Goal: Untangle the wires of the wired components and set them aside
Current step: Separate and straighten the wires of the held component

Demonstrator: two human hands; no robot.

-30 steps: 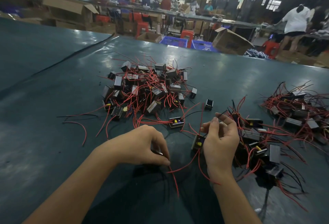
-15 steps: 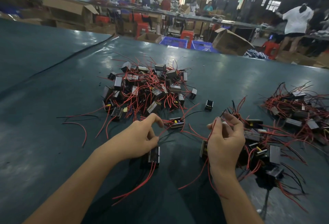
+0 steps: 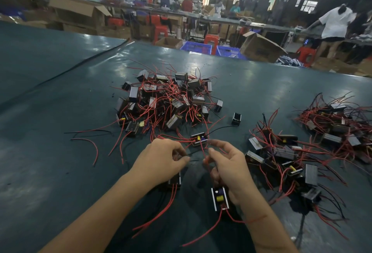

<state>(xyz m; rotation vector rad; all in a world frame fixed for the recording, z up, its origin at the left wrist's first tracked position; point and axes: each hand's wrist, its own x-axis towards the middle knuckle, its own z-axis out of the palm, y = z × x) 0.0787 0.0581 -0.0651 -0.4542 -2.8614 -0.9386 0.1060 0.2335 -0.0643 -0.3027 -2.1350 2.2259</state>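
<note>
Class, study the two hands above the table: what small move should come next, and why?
Probably draw the hands slightly apart. The left hand grips a dark component, and the right hand pinches a red wire above a yellow-marked component. Their fingertips nearly meet, so the wires likely cross there.

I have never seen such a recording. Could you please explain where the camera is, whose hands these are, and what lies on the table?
No machine here: a person works with two bare hands. The view comes from a camera worn on the head, looking down. On the dark green table lie small boxy parts with red and black wires: a big pile ahead, further piles to the right. The left hand pinches a dark wire, the right hand a red wire. One component shows under the left hand, a second component under the right wrist.
</note>
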